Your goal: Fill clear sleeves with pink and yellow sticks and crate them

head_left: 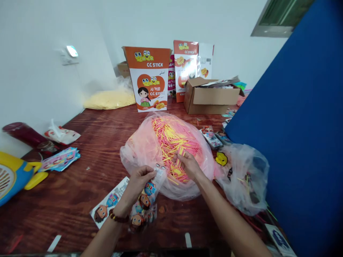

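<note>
A large clear plastic bag [138, 148] lies open on the table, heaped with thin pink and yellow sticks [171, 137]. Over this heap my right hand [189, 165] is closed on a small bunch of sticks [180, 153]. Just left of it, my left hand [142, 176] pinches the top of a clear printed packet [150, 187] with a cartoon figure. Beneath that packet lies another printed packet [138, 216], partly overlapped. A white cartoon card [100, 212] rests under my left forearm, which hides part of it.
Behind the bag stand an orange-and-white CC Stick box [150, 80] and an open cardboard box [211, 100]. A smaller plastic bag [249, 178] sits by the blue panel [294, 135] at right. On the left are a yellow-blue fan-like object [16, 175], printed packets [60, 159] and a tissue pack [63, 135].
</note>
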`<move>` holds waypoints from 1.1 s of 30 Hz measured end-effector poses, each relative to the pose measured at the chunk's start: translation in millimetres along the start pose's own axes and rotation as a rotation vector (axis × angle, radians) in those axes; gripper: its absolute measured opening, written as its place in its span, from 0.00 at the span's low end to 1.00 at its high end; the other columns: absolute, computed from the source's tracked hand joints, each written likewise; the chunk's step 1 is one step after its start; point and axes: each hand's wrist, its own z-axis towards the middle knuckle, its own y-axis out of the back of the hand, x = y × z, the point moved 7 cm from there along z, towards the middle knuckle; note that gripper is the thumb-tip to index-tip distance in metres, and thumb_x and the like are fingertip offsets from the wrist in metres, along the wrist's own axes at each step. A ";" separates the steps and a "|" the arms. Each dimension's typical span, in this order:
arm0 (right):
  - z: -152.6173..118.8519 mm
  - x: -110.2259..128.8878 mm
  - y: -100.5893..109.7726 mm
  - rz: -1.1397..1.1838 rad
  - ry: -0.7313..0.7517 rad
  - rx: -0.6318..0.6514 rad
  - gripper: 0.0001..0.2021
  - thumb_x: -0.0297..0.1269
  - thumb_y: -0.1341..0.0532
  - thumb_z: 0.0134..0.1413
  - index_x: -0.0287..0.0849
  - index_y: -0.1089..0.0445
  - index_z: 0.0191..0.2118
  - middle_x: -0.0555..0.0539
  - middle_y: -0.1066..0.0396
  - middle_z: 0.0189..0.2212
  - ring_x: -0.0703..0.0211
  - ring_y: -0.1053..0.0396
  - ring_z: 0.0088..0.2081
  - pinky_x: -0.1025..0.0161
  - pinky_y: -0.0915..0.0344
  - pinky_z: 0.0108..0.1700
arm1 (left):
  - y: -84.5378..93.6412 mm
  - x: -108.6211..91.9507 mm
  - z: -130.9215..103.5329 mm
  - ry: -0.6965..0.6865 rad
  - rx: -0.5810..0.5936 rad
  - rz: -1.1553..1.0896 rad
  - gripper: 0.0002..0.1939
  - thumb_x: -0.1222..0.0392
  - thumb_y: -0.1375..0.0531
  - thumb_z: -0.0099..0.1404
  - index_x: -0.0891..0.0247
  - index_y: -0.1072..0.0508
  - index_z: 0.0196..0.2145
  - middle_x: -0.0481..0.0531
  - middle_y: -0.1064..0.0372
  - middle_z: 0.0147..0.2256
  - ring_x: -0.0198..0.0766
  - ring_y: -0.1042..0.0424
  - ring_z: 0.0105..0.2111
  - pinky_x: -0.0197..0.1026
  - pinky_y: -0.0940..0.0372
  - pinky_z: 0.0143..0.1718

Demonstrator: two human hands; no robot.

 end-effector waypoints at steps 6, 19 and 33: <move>-17.7 34.8 -26.0 -0.241 0.090 0.090 0.11 0.45 0.35 0.51 0.44 0.31 0.36 0.51 0.27 0.27 0.59 0.31 0.30 0.62 0.36 0.36 | -18.6 -11.7 6.8 0.002 0.063 0.078 0.15 0.51 0.32 0.47 0.67 0.27 0.20 0.45 0.36 0.18 0.28 0.42 0.19 0.33 0.47 0.22; -35.1 54.7 -69.5 -0.925 0.422 0.357 0.01 0.36 0.42 0.57 0.47 0.34 0.35 0.51 0.33 0.24 0.60 0.40 0.25 0.65 0.48 0.29 | -27.0 -18.5 1.6 -0.051 0.181 0.169 0.17 0.50 0.35 0.54 0.65 0.29 0.18 0.45 0.39 0.18 0.30 0.44 0.20 0.34 0.48 0.23; -39.1 75.8 -65.1 0.135 0.243 -0.084 0.08 0.41 0.40 0.57 0.46 0.35 0.40 0.52 0.26 0.28 0.57 0.25 0.34 0.57 0.31 0.43 | -31.7 -19.4 -6.5 -0.280 0.158 0.190 0.15 0.51 0.38 0.63 0.65 0.25 0.25 0.46 0.36 0.23 0.32 0.41 0.26 0.34 0.45 0.30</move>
